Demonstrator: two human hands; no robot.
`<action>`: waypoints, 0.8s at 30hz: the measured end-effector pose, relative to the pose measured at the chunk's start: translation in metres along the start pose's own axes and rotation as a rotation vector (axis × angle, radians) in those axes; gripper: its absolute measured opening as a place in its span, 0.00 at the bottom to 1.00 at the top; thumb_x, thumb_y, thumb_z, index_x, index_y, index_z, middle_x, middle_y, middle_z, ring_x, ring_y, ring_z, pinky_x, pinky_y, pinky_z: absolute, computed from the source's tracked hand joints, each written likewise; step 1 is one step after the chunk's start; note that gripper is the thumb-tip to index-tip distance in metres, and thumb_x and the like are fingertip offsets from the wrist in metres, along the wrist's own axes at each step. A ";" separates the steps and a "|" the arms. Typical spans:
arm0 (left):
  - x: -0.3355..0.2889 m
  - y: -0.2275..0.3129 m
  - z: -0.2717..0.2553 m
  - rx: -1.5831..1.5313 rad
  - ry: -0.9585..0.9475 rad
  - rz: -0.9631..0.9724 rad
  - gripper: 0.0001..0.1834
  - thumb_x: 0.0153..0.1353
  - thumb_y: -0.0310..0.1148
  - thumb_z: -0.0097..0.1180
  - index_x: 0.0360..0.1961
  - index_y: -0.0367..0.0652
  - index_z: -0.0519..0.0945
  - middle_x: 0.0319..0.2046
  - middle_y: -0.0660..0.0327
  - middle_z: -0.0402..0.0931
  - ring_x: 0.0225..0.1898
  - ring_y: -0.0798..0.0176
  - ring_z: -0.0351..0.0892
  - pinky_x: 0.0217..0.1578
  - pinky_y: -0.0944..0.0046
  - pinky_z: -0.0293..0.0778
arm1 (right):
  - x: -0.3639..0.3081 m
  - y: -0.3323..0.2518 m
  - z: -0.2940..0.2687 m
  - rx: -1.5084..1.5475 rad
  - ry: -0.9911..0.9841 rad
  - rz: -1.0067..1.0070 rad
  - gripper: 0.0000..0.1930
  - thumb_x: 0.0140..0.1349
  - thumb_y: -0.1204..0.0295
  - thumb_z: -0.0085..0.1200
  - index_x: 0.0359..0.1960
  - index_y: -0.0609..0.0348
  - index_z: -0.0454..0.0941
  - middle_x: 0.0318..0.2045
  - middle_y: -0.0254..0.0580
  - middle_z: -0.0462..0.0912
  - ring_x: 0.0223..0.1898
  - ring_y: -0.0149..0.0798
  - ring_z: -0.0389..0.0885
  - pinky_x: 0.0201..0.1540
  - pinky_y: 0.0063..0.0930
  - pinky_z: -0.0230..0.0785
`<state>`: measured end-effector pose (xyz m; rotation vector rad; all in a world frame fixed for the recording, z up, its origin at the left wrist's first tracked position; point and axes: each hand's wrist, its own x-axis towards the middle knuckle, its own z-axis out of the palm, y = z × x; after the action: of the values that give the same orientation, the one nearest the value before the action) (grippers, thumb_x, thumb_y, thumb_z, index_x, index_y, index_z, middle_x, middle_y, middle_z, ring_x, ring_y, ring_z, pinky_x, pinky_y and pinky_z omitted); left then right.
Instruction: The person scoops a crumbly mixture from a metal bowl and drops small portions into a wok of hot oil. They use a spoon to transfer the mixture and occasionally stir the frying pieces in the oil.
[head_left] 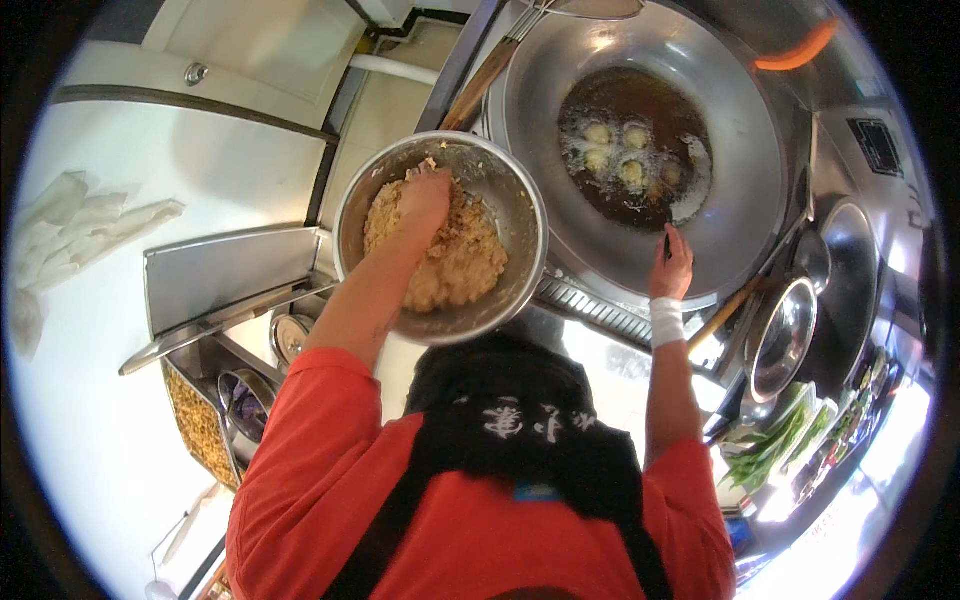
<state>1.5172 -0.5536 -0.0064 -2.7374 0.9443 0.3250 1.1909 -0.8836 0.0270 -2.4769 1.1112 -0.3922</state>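
A metal mixing bowl (525,262) holds a pale, lumpy minced mixture (455,275). My left hand (426,196) is in the bowl, its fingers curled into the mixture at the far side; the fingertips are partly hidden. To the right is a large wok (735,150) with dark, bubbling oil (640,95). Several pale balls (632,174) of food float in it, foam around them. Over the wok's near side, my right hand (673,265) pinches a small dark utensil (668,246), its kind unclear. A white band wraps that wrist.
A wire strainer with a wooden handle (480,88) lies beyond the bowl. Right of the wok are a ladle (813,258), a metal basin (783,340) and trays of green vegetables (765,455). A tray of yellowish food bits (198,420) stands at the left.
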 end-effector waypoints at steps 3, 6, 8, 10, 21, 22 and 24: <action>-0.001 -0.012 -0.007 -0.128 -0.171 0.110 0.24 0.66 0.34 0.59 0.63 0.46 0.75 0.53 0.40 0.80 0.54 0.38 0.81 0.51 0.44 0.81 | -0.036 -0.016 -0.018 0.016 0.031 0.026 0.17 0.73 0.67 0.54 0.61 0.51 0.79 0.52 0.43 0.83 0.54 0.51 0.80 0.58 0.43 0.73; -0.019 -0.029 -0.024 -0.399 -0.125 0.080 0.21 0.65 0.33 0.59 0.60 0.46 0.78 0.51 0.42 0.81 0.52 0.42 0.83 0.48 0.47 0.83 | -0.056 -0.025 -0.031 0.073 0.044 0.080 0.17 0.73 0.67 0.55 0.61 0.51 0.79 0.52 0.43 0.83 0.54 0.50 0.80 0.57 0.42 0.74; -0.041 -0.043 -0.035 -0.746 -0.042 -0.048 0.20 0.67 0.35 0.57 0.59 0.45 0.78 0.51 0.44 0.82 0.51 0.46 0.84 0.48 0.49 0.83 | -0.066 -0.030 -0.039 0.065 0.057 0.094 0.16 0.73 0.67 0.55 0.60 0.51 0.80 0.53 0.44 0.83 0.54 0.50 0.82 0.55 0.41 0.77; -0.058 -0.053 -0.041 -1.626 -0.175 -0.281 0.21 0.70 0.39 0.55 0.60 0.42 0.78 0.53 0.48 0.82 0.52 0.49 0.84 0.50 0.50 0.83 | -0.071 -0.036 -0.046 0.078 0.039 0.143 0.16 0.74 0.67 0.55 0.60 0.50 0.80 0.53 0.44 0.83 0.53 0.49 0.83 0.53 0.41 0.78; -0.103 -0.048 -0.001 -2.590 -0.280 -0.367 0.17 0.70 0.34 0.58 0.58 0.42 0.78 0.49 0.59 0.81 0.51 0.62 0.82 0.51 0.58 0.83 | -0.070 -0.079 -0.056 0.065 -0.007 0.094 0.16 0.74 0.68 0.54 0.61 0.51 0.79 0.56 0.46 0.82 0.56 0.52 0.81 0.59 0.43 0.75; -0.103 -0.046 -0.002 -2.502 -0.244 -0.511 0.14 0.71 0.33 0.57 0.56 0.44 0.79 0.48 0.60 0.81 0.50 0.64 0.82 0.50 0.62 0.83 | -0.068 -0.083 -0.056 0.060 0.000 0.062 0.16 0.73 0.68 0.54 0.61 0.51 0.79 0.56 0.46 0.82 0.56 0.52 0.81 0.58 0.42 0.75; -0.102 -0.045 -0.009 -2.340 -0.232 -0.554 0.13 0.72 0.33 0.57 0.55 0.46 0.79 0.47 0.61 0.81 0.51 0.66 0.81 0.51 0.64 0.81 | -0.066 -0.091 -0.056 0.073 0.015 0.034 0.16 0.73 0.68 0.54 0.61 0.51 0.79 0.54 0.46 0.83 0.56 0.52 0.81 0.58 0.42 0.74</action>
<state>1.4680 -0.4628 0.0367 -3.6252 -1.4445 2.8701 1.1844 -0.7915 0.1123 -2.3918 1.1238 -0.4346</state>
